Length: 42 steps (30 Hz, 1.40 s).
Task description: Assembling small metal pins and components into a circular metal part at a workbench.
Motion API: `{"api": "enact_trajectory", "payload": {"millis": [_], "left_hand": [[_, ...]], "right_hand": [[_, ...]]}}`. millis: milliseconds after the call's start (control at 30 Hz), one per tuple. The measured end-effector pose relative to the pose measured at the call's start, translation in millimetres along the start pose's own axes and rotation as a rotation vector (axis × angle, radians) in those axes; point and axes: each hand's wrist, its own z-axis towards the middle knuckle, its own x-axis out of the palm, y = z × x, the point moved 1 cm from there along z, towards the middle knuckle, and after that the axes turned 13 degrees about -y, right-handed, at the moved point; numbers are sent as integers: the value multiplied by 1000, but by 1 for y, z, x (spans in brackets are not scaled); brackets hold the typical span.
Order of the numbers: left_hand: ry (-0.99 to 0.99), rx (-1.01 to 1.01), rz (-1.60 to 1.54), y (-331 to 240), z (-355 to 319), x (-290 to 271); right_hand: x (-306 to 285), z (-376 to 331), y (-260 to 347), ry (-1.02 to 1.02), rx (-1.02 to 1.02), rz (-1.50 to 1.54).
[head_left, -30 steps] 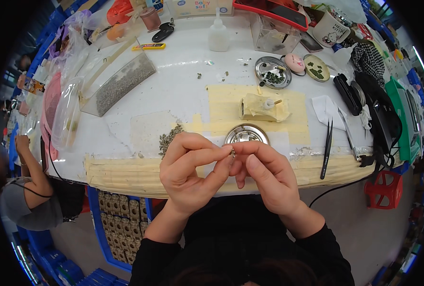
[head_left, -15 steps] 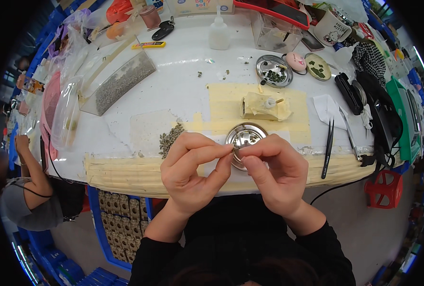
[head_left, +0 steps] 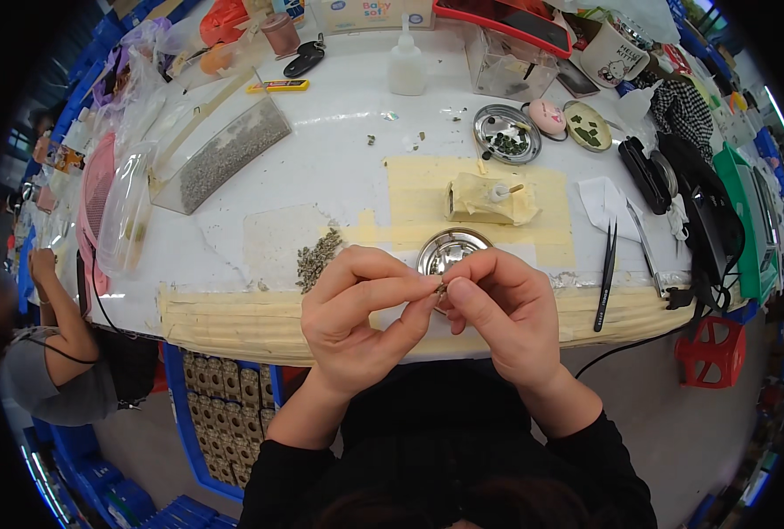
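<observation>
My left hand and my right hand meet at the fingertips near the table's front edge, both in a pinch. A tiny greyish-green piece shows between their fingertips, too small to name. Just behind the fingers sits a shiny round metal dish with small bits in it, partly covered by my hands. A loose heap of small greyish-green pieces lies left of the dish, beside my left hand.
A clear box of grey granules stands at left. Behind the dish is a tape-wrapped block. Black tweezers lie at right. Farther back are a tin of dark green pieces and a white squeeze bottle. A person sits at left.
My right hand has shifted slightly left, and its thumb and finger now close in against my left fingertips around the tiny piece. My left hand has barely moved.
</observation>
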Motion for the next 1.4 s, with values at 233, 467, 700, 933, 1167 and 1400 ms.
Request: {"api": "enact_trajectory", "payload": {"millis": [233,467,700,933,1167,1400], "left_hand": [[9,-8,42,-3,-1,1],[-6,110,143,-6,-1,5],[0,108,138,-5,-1,6],[-1,31,147,-4,0,4],[15,-47,136,-2,1,5],[14,-27,152,-4,1,5]], "right_hand": [[3,0,1,-56,-111,-112],[-1,4,5,-99,-420,-404],[0,6,8,-108,-542,-509],[-28,34,46,-392,-1023,-1014],[-36,54,44,-313,-995,-1181],[-31,43,48,-383,-1124,-1075]]}}
